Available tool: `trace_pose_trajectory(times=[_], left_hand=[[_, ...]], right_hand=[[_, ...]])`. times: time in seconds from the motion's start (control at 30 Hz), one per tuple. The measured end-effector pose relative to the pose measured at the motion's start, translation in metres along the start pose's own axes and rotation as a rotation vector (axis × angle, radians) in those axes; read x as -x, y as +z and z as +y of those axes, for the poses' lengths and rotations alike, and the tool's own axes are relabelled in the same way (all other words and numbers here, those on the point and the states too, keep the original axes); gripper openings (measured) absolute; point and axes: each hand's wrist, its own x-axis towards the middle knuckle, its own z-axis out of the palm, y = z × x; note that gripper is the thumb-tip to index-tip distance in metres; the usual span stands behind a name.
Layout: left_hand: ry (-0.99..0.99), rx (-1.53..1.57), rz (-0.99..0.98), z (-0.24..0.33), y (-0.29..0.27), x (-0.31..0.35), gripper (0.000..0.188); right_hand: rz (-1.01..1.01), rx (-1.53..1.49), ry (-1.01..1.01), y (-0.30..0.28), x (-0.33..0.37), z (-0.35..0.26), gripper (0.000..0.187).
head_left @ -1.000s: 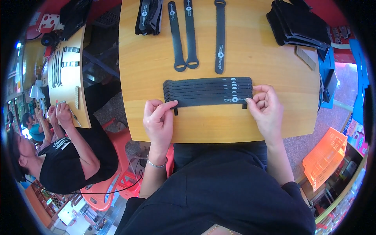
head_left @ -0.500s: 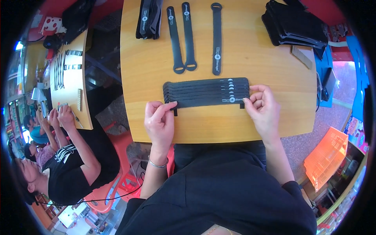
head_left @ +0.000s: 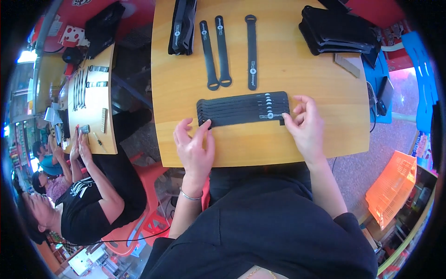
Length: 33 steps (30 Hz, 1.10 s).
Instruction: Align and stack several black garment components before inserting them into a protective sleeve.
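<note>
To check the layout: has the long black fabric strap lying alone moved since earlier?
No. Against the yellowish wooden tabletop, the lone black fabric strap shows no clear shift either way; the view shifted.

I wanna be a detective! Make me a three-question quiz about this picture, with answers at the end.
1. How many single straps lie beyond the row of overlapping straps?
2. True or false: the orange basket is left of the table.
3. Which wrist near that row wears a bracelet: A) left or B) right?

Key: 1. Three. 2. False; the orange basket is right of the table. 3. A, below the left hand.
</note>
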Motion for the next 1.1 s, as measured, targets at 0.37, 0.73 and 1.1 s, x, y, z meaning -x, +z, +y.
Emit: trace_pose_trajectory(times=[0.37, 0.73, 1.1], left_hand=[[0.357, 0.123, -0.436, 0.058, 0.016, 0.001, 0.064], [0.373, 0.035, -0.387, 0.061, 0.022, 0.007, 0.064], [0.348, 0.055, -0.362, 0.064, 0.023, 0.005, 0.065]], right_hand=[[-0.011, -0.016, -0.051, 0.000, -0.002, 0.003, 0.043], [0.005, 0.369, -0.676, -0.007, 0.022, 0.006, 0.038], [-0.130, 0.788, -0.569, -0.018, 0.045, 0.004, 0.054]])
